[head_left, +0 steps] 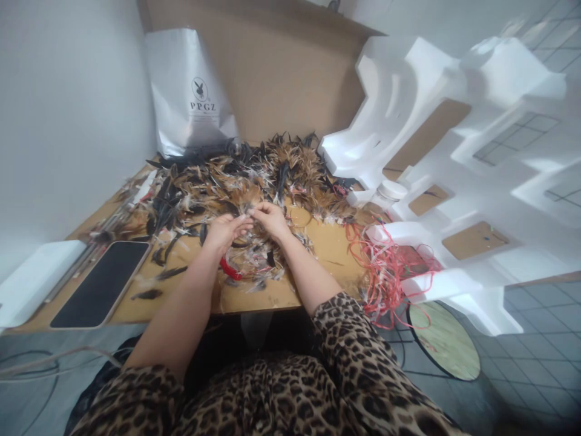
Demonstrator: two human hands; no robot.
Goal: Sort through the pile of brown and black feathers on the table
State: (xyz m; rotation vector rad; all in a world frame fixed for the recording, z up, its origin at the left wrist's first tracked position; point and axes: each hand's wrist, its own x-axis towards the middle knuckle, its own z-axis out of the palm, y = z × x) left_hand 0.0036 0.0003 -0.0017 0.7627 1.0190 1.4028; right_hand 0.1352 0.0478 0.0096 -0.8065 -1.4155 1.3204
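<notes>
Both my hands meet over the front of a feather heap, fingertips close together. My left hand is closed in a pinch at the base of a small bunch of brown feathers. From the other side, my right hand pinches at the same spot, with its thumb and finger pressed together. Exactly which feather each hand grips is too small to make out. A red curved band lies just below my left hand, beside loose pale and dark feathers on the tabletop.
Brown and black feathers spread across the back of the table. At left lie a phone and a white box. A silver bag stands behind. Tangled red string and white foam packing occupy the right.
</notes>
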